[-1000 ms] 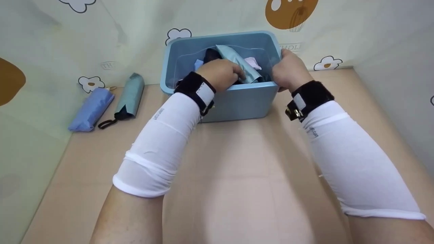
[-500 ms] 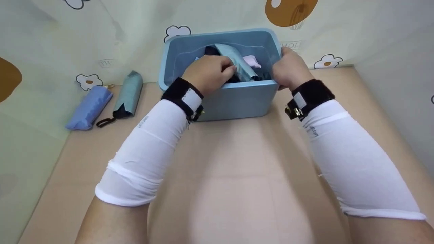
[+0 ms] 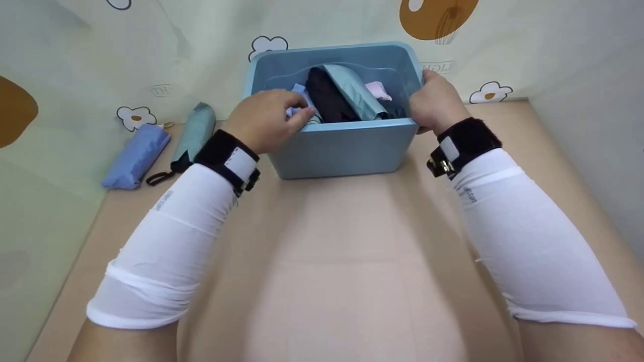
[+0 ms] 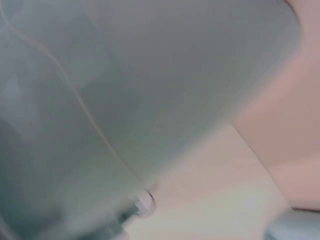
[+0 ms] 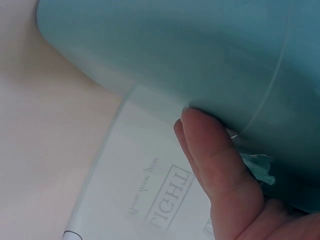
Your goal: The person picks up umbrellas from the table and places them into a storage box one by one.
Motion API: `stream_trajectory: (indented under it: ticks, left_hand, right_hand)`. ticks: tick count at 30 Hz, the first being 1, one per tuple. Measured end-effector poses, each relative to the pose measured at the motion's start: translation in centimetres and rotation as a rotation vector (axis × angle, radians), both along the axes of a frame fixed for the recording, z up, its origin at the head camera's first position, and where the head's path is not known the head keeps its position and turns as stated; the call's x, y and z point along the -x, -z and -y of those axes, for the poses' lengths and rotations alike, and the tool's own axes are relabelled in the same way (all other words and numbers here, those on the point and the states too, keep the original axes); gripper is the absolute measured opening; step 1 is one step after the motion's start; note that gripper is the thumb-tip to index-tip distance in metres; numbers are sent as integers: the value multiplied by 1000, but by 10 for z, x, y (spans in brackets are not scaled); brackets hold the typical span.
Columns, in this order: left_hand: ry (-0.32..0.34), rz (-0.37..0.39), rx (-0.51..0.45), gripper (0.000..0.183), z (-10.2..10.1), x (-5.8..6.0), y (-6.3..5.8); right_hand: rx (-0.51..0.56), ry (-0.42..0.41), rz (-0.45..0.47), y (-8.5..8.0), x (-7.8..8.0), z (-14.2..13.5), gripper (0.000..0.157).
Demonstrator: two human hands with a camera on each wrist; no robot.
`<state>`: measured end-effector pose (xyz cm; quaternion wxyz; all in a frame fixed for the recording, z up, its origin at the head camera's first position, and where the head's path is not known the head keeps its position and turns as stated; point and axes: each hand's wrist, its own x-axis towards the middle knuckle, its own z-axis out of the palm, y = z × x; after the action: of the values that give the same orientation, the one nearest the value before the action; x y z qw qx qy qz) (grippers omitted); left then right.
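A light blue plastic bin [image 3: 347,151] stands against the back wall in the head view. Inside lie a teal folded umbrella [image 3: 354,93], a black folded umbrella [image 3: 326,98], a blue fabric item [image 3: 308,100] and a pink piece [image 3: 377,91]. My left hand [image 3: 264,119] bends over the front left rim beside the blue item, which shows between thumb and forefinger; I cannot tell whether it is pinched. My right hand [image 3: 437,103] grips the bin's right rim. In the right wrist view its fingers [image 5: 207,140] lie against the bin's outer wall.
Left of the bin, a blue folded umbrella [image 3: 137,157] and a teal folded umbrella [image 3: 197,128] with a black strap [image 3: 160,178] lie on the beige tabletop [image 3: 352,251]. Pale printed sheeting [image 3: 211,30] borders the table at the back and sides.
My left hand has moved left along the front rim, away from the teal umbrella in the bin to the blue item. The black umbrella is now more exposed. My right hand stays on the rim.
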<state>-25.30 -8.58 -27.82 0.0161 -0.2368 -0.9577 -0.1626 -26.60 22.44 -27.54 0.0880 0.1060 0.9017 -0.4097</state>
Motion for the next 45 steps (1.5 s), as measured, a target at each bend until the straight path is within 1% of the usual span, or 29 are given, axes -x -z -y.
stream_trajectory:
  ticks: [4,6,8,13,15,19,22,25,31,36,41,45]
  left_hand:
    - [-23,-46,-36,52,21,1,5]
    - [-51,-53,-54,54,30,1,7]
    - [-93,-48,-68,55,39,1,8]
    - [-224,-2,-102,59,63,1,10]
    - [-252,-12,-103,60,71,3,10]
    - [-273,-63,-87,59,87,4,13]
    - [-306,-80,-61,59,100,3,20]
    - [-353,-72,-33,60,115,3,29]
    - [-452,-25,10,65,156,3,46]
    - [-549,40,26,71,188,1,62]
    - [-630,100,6,75,209,-2,74]
    - [-686,168,-4,80,217,-6,81]
  right_hand:
    - [1,3,-1,0,0,-1,66]
    - [0,5,1,0,-1,-2,67]
    - [0,7,-1,0,-1,-2,67]
    - [0,8,2,0,-1,-2,67]
    - [5,6,-6,0,-1,-3,68]
    - [14,-1,-24,1,-2,-4,67]
    - [9,-5,-13,1,-2,-4,67]
    - [6,-2,0,0,-2,-4,67]
    - [5,6,2,-1,-2,-3,67]
    - [4,6,12,-1,-2,-4,67]
    - [0,0,9,0,-2,-4,68]
    - [-2,4,7,1,-1,-4,67]
